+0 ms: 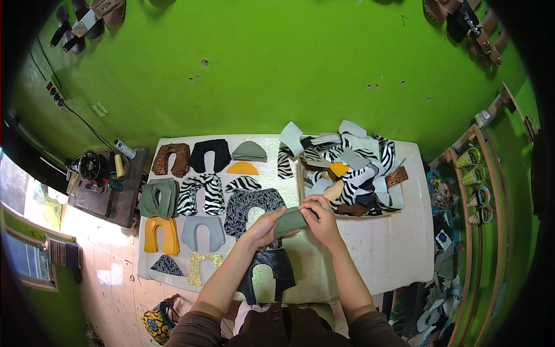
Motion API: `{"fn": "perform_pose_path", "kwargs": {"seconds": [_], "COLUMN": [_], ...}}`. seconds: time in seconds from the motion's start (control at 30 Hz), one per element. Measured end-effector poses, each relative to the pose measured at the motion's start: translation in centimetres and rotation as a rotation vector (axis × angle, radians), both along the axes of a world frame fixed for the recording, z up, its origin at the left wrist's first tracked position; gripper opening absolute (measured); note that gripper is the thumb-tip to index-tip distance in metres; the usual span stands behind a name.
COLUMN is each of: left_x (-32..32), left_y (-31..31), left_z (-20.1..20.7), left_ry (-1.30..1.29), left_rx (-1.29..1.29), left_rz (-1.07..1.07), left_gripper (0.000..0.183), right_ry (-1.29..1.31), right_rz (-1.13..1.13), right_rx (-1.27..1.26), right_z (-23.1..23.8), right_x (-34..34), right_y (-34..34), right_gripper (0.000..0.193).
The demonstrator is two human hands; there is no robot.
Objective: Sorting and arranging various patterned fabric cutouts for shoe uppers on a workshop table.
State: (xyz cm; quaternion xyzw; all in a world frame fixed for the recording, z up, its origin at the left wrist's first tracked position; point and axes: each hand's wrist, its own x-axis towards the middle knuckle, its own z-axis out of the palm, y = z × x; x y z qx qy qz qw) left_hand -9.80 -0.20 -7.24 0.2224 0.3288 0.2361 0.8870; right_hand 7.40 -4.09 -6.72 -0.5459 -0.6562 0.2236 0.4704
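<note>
Between both hands I hold an olive-green cut piece of leather-like material point(291, 222) above the table. My left hand point(265, 227) grips its left end, and the fingers of my right hand point(319, 218) pinch its right end. Just behind my left hand lies a grey-and-black patterned U-shaped piece point(243, 202), partly covered by it. Below the hands rests a black U-shaped piece point(256, 267). To the left are stacks of U-shaped pieces: zebra point(188, 195), grey point(189, 231), mustard yellow point(152, 236) and olive green point(155, 196).
A box heaped with scraps point(358, 179) stands at the table's point(393, 248) back right. More U-shaped pieces, leopard point(165, 156) and black point(202, 155), lie at the back left. A sewing machine point(92, 173) is further left; a wooden rack point(488, 202) with sandals stands right.
</note>
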Motion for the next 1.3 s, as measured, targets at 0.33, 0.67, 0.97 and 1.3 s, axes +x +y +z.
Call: {"fn": "perform_pose_path", "kwargs": {"seconds": [0.33, 0.67, 0.97, 1.3], "left_x": [-4.1, -7.4, -10.0, -12.1], "left_y": [1.2, 1.5, 4.5, 12.4], "left_z": [-3.1, -3.0, -3.8, -5.6], "left_ry": [-0.027, -0.125, 0.210, 0.388], "left_rx": [-0.031, -0.112, 0.282, 0.417], "left_rz": [-0.056, -0.045, 0.108, 0.225], "left_gripper": [0.037, 0.029, 0.028, 0.024], "right_ry": [0.047, 0.146, 0.344, 0.508], "right_rz": [0.071, -0.053, -0.012, -0.050], "right_rx": [-0.141, -0.235, -0.246, -0.421], "right_z": [-1.9, -3.2, -4.9, -5.5], "right_x": [-4.4, -9.0, -11.5, -10.4], "right_y": [0.9, 1.4, 5.0, 12.9], "right_gripper": [0.010, 0.009, 0.020, 0.021]}}
